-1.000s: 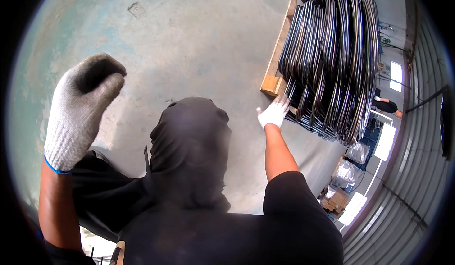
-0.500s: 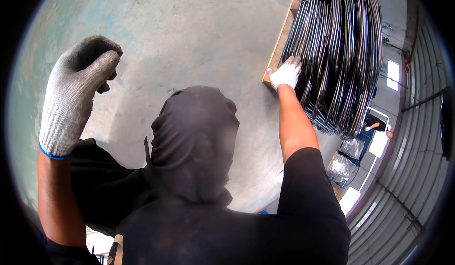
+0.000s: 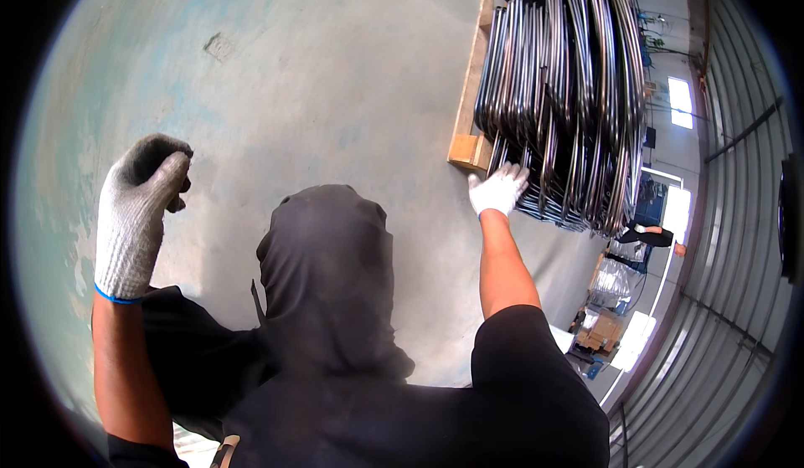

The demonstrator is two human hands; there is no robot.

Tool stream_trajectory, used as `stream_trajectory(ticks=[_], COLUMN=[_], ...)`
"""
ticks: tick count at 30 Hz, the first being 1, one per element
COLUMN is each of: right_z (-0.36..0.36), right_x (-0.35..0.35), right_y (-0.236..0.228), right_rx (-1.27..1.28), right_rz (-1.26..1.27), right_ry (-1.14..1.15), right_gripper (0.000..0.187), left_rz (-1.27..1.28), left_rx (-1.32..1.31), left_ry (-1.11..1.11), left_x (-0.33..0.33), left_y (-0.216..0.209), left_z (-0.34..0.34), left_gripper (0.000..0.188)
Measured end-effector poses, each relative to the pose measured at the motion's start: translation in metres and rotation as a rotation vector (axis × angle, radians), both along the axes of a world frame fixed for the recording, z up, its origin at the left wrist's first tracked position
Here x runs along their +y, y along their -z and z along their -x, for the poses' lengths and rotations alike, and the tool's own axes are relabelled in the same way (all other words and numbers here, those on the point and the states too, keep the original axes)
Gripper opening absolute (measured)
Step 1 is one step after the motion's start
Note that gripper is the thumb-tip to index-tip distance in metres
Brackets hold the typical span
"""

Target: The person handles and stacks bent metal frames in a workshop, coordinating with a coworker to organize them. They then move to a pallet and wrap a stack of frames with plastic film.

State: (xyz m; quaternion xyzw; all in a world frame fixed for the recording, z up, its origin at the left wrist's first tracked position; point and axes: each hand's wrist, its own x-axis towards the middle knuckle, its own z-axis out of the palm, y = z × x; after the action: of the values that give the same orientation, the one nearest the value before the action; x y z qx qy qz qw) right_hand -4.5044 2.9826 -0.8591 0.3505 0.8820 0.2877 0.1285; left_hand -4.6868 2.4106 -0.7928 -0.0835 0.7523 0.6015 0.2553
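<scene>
My left hand (image 3: 141, 208), in a white knit glove with a dark inner side and a blue cuff edge, is raised at the left, apart from everything else. Its fingers curl in against the thumb, and no object shows in them. At the right, my right hand (image 3: 500, 188), also white-gloved, reaches out with fingers spread. It lies at the lower left end of a stack of bent dark metal tubes (image 3: 561, 83), near a wooden pallet (image 3: 470, 150). Whether the fingertips press on the tubes is hard to tell.
Grey concrete floor (image 3: 335, 91) spreads left of the stack. Black clothing (image 3: 327, 275) fills the lower middle. Beyond the stack another person's arm (image 3: 649, 230) shows near plastic-wrapped goods (image 3: 614, 280) and cardboard boxes (image 3: 601, 331). A ribbed metal wall or roof (image 3: 737, 242) curves along the right rim.
The view has shifted, so stack and pallet appear further left. My right hand has moved from the pallet corner to the stack's lower end. The left hand appears lower, still curled.
</scene>
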Motion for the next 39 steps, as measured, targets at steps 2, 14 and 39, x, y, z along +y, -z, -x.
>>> stream_trajectory(ticks=[2, 14, 39], right_z=[0.008, 0.11, 0.159], right_x=[0.007, 0.018, 0.001], right_y=[0.005, -0.038, -0.106], right_rx=[0.22, 0.273, 0.201], right_rz=[0.106, 0.231, -0.023], right_ry=[-0.168, -0.168, -0.109], right_gripper=[0.104, 0.116, 0.108], left_rz=[-0.015, -0.016, 0.011], left_rx=[-0.015, 0.031, 0.116], left_ry=[0.002, -0.003, 0.008], left_x=[0.002, -0.003, -0.001], left_y=[-0.002, -0.004, -0.002], left_z=[0.001, 0.005, 0.002], left_gripper=[0.021, 0.02, 0.016])
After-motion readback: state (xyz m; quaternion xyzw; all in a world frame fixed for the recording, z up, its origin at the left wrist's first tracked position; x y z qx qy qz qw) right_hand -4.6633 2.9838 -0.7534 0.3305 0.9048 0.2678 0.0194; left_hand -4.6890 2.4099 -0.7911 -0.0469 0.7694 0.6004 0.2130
